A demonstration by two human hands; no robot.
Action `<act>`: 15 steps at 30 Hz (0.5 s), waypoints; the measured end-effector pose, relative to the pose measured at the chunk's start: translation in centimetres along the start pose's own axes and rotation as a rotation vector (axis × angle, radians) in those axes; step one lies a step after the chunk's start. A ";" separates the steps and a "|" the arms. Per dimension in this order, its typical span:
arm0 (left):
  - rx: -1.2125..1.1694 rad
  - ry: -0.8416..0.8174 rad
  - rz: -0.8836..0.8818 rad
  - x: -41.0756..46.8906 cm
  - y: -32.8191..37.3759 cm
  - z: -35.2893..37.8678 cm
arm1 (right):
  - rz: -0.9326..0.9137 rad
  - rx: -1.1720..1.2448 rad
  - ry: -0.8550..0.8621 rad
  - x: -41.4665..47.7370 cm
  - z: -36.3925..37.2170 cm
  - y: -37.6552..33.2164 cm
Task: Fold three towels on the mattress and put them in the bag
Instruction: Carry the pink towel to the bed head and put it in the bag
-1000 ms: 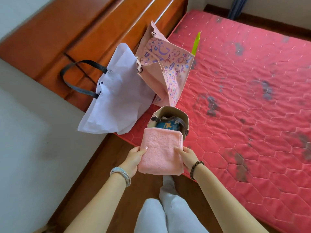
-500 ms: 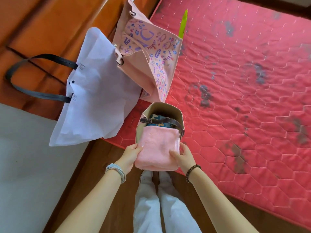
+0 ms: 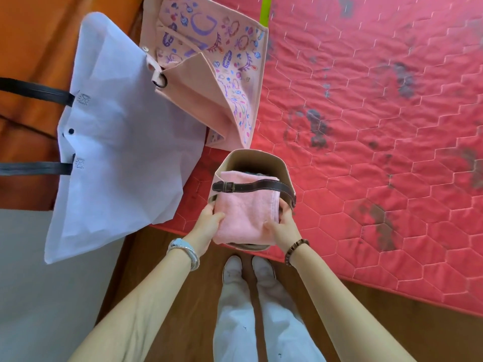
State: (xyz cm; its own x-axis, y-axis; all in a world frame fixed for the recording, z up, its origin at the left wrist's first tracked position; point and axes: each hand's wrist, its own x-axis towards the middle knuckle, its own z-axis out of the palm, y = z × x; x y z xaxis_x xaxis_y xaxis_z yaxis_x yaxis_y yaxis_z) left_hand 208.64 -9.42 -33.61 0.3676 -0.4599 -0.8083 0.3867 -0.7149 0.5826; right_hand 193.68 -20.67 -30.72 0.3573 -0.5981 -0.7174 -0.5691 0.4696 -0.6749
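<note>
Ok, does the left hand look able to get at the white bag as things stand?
Probably yes, but not freely: the left hand grips the pink towel, which sits partly in the beige bag. The white bag lies close to its left, with nothing between them.

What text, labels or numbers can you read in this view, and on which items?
"G" or "C": one large purple letter on the pink printed bag, uncertain which; its other doodles form no readable words.
Small marks on the white bag beside its black handles: too blurred to read.
Beige bag, brown strap, pink towel: no text visible.
</note>
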 end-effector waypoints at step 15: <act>0.382 0.144 0.247 5.2 -1.7 2.3 | -0.032 -0.183 0.215 5.4 2.0 2.9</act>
State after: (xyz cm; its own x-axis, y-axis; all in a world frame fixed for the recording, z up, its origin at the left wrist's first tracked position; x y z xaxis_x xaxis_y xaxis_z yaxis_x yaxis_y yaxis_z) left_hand 207.91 -11.79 -39.02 0.5330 -0.5820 -0.6142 -0.0552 -0.7482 0.6612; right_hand 195.43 -21.17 -36.90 0.2228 -0.7440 -0.6299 -0.6912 0.3351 -0.6403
